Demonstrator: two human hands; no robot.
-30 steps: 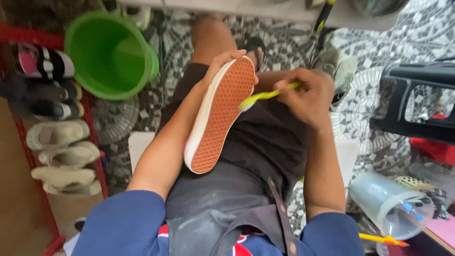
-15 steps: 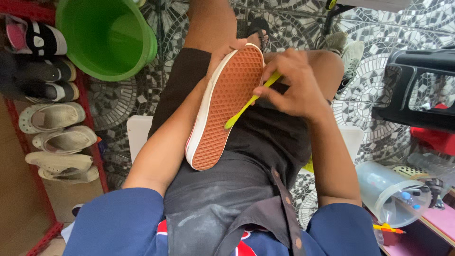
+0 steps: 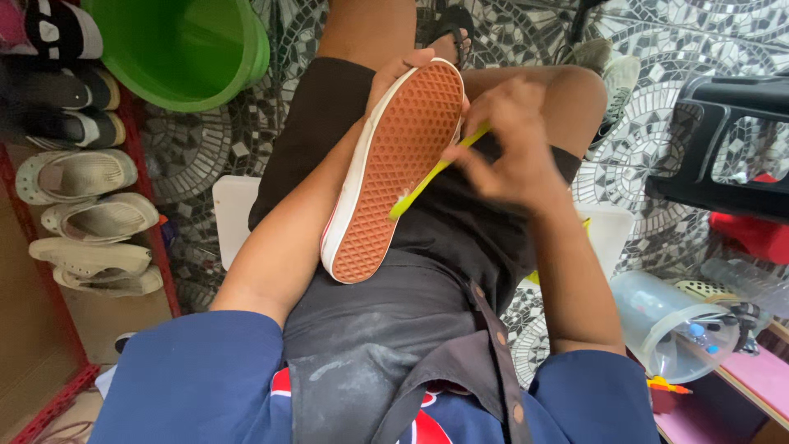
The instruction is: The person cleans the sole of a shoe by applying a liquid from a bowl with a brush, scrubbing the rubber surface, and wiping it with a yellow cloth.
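My left hand grips the toe end of a sneaker, held sole up over my lap; its orange waffle sole has a white rim. My right hand, blurred, holds a yellow-green toothbrush whose head rests against the right edge of the sole near its middle. I sit with a dark apron across my thighs and black shorts under it.
A green bucket stands at upper left. A red rack at left carries several pairs of shoes and sandals. A black stool is at right, a clear plastic jug at lower right, mosaic tile floor around.
The toothbrush has slid down along the sole's right side, from near the toe toward the middle. The camera has tilted, so the shoe sits higher and closer in view.
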